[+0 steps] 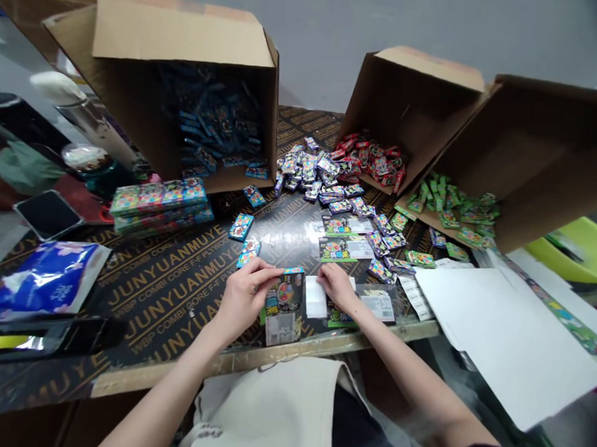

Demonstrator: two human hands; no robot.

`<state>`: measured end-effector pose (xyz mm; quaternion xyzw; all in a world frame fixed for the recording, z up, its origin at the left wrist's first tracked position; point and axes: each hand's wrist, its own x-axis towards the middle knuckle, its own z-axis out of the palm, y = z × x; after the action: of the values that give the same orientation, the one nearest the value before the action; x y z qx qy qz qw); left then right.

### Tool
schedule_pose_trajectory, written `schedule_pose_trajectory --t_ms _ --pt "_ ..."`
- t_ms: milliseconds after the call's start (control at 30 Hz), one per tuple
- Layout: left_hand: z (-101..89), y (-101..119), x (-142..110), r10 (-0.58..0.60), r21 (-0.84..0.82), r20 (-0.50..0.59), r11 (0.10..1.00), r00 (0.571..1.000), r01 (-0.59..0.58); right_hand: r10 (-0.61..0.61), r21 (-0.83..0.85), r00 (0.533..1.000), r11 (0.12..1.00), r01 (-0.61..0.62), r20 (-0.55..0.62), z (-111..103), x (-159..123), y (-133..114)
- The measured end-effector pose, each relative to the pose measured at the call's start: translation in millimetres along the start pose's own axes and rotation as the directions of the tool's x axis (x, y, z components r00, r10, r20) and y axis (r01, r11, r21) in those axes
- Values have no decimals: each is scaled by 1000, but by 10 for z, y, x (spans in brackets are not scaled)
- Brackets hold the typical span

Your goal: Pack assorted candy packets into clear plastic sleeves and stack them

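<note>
Black packet point(284, 309) | long axis fore-aft | left grip point(247, 290) pinches it | right grip point(337, 285) unclear

Cartons point(183, 34) along the worktop's point(175, 290) back.
Small packs point(309, 167) lie heaped between them, a stack of boxes point(162, 206) before the left one, paper sheets point(512, 348) at the right.

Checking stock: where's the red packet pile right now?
In the head view, the red packet pile lies right of centre, mostly inside a cardboard box, between purple packets and green packets.
</note>
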<state>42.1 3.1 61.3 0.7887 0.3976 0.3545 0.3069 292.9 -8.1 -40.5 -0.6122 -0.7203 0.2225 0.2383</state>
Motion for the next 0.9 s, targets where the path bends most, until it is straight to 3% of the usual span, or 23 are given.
schedule_pose_trajectory --t_ms 167,267,333,400,467,567,633,800,900 --pt "16 37 13 -20 9 -77 1000 997 21 26 125 999 992 -29 26 -118 -15 -62" --pt "26 11 -2 -9 -16 -116 1000 993 7 19 243 999 970 -25 27 -361 100 -244" --pt "26 0 -11 -1 -26 -122 1000 992 -2 17 416 999 909 -32 40 -574 216 -481" --pt "14 14 -15 1 -27 -125 1000 992 -4 -18 599 990 798 -70 139 -763 333 -773" --pt "-2 52 -17 3 -26 -131 1000 991 -6 -95 684 947 714 -149 306 -873 428 -1046" --pt "-6 116 -22 -2 -41 -147 999 989 -4 -185 687 844 677 -263 504 -866 527 -1288" --pt "22 136 -27 -14 -53 -175 999 984 5 -208 678 808 677 -287 551 -792 579 -1319" --pt "128 100 -25 -52 -65 -297 997 954 34 -198 633 777 712 -305 597 -624 678 -1202" --pt "149 78 -29 -120 -84 -296 992 948 99 -189 624 799 732 -273 571 -557 664 -1174"
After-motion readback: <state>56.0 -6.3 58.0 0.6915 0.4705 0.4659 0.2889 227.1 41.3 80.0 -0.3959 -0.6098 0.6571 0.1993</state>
